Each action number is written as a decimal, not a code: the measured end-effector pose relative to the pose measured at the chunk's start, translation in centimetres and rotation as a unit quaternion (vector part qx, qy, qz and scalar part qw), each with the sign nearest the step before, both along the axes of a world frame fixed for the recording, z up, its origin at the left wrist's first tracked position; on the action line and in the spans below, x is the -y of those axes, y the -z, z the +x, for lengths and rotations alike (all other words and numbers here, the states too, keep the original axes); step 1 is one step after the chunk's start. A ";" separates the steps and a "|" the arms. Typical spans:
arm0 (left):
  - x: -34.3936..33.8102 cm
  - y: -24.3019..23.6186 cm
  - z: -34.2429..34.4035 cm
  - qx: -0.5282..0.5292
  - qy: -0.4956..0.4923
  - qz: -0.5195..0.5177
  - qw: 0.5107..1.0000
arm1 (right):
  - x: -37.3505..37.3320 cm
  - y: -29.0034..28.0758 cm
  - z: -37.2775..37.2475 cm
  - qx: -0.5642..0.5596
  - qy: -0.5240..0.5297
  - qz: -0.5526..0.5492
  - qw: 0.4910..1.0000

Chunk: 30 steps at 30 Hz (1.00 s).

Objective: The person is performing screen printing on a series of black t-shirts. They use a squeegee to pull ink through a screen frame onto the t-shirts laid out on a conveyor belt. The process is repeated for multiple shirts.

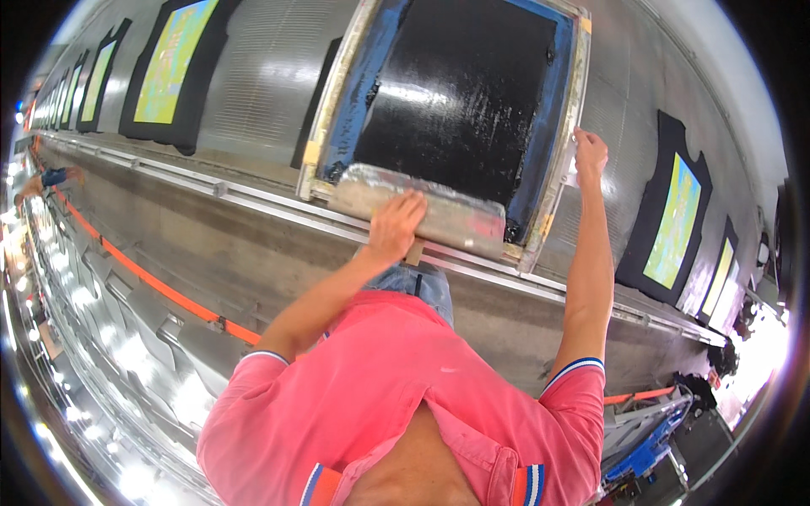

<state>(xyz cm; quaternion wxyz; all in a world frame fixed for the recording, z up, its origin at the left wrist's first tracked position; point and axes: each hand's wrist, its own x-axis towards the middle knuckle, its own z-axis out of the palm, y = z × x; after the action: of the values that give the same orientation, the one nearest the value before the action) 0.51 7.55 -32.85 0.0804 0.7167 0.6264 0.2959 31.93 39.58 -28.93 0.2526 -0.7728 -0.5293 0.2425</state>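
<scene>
A screen printing frame (574, 110) lies over the long table in front of me, with blue borders and glossy black ink (464, 93) spread across its mesh. Across its near end rests a wide squeegee (456, 221), its upper edge smeared with ink. My left hand (398, 226) is closed over the squeegee's body, near its middle. At the frame's right side, my right hand (591, 154) is closed on the edge, its fingertips partly hidden. Part of a dark shirt (316, 110) shows from under the frame's left side.
Black shirts with yellow-green prints lie along the table, one to the left (173, 63) and one to the right (671, 211), with several farther off. A metal rail (261, 198) edges the table. Behind me runs an orange strip (160, 282). Another person's hand (74, 174) shows at far left.
</scene>
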 end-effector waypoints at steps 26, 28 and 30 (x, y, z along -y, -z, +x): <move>-1.7 -5.0 -0.7 0.053 0.056 -0.106 0.991 | -0.9 -1.5 3.0 0.009 -0.039 0.064 0.997; -2.3 -4.6 -0.7 0.044 0.059 -0.103 0.992 | -1.5 -0.1 3.7 0.043 -0.031 0.081 0.995; -2.3 -4.4 -0.7 0.032 0.060 -0.096 0.993 | -2.7 4.0 6.7 0.035 -0.037 0.150 0.987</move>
<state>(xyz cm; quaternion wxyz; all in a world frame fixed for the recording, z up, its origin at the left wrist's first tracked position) -0.23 9.87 -28.43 0.1864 0.7323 0.6047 0.2517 38.58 42.31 -32.92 0.3378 -0.7142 -0.5961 0.1429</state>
